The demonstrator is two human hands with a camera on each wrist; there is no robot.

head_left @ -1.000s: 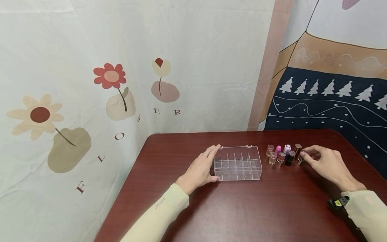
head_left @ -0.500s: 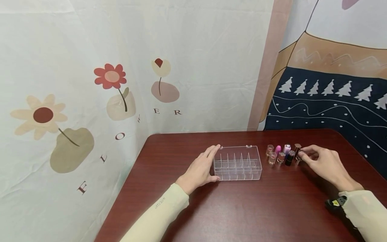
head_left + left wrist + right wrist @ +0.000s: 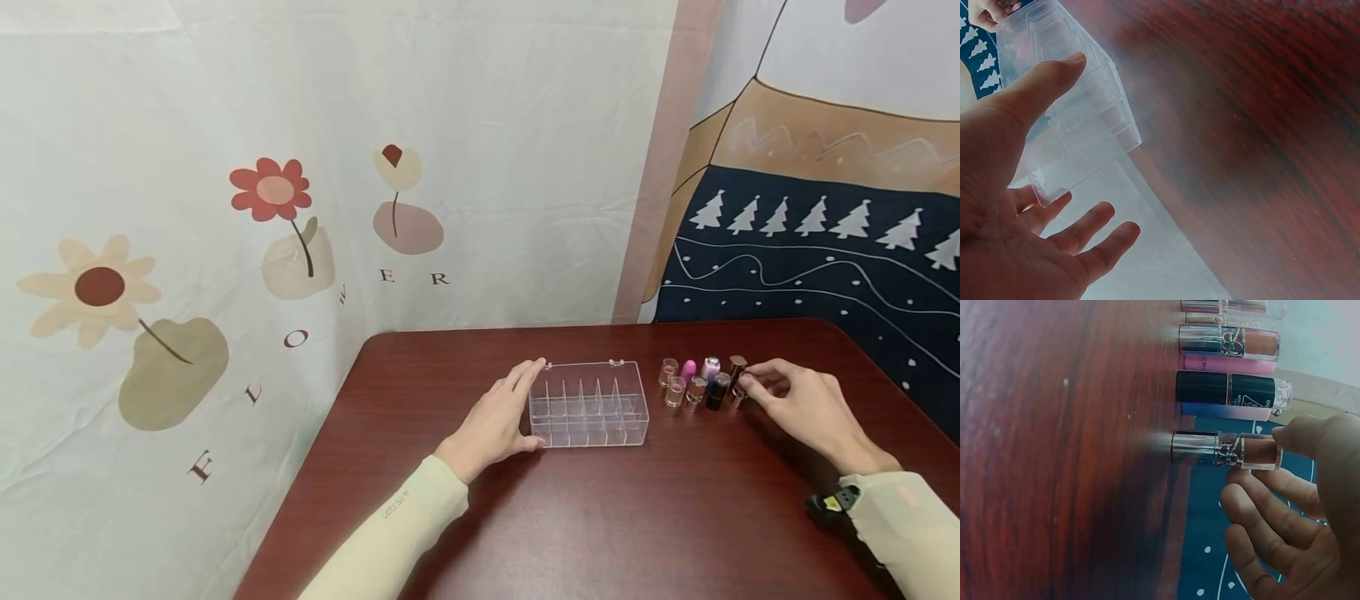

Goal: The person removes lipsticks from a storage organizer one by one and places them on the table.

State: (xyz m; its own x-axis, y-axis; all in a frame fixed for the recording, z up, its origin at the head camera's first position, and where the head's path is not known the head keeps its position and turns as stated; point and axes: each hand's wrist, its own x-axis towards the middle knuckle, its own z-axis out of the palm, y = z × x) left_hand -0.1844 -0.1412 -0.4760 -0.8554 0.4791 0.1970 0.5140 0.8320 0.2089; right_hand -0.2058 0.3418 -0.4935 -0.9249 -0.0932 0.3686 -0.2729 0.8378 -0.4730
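A clear plastic box [image 3: 588, 408] with dividers stands on the table. At its left end, my left hand [image 3: 495, 417] rests with the thumb by the front corner and straight fingers reaching the back. In the left wrist view, the thumb [image 3: 1054, 78] lies along the box wall and several fingers are spread apart. My right hand [image 3: 810, 408] pinches the top of an upright lipstick [image 3: 1227, 450] with a silver base and clear cap. Beside it stand a black lipstick [image 3: 717, 392], a brown tube [image 3: 737, 367] and another silver-based lipstick [image 3: 1229, 342].
Further left in the cluster are two clear-capped lipsticks, a back one [image 3: 668, 372] and a front one [image 3: 675, 392], plus a pink tube [image 3: 688, 369] and a lilac one [image 3: 711, 367]. A printed cloth [image 3: 487, 167] hangs behind the reddish-brown table [image 3: 570, 517].
My right hand has shifted slightly left with the lipstick, nearer the black lipstick and brown tube, then stayed there. The left hand and box look the same.
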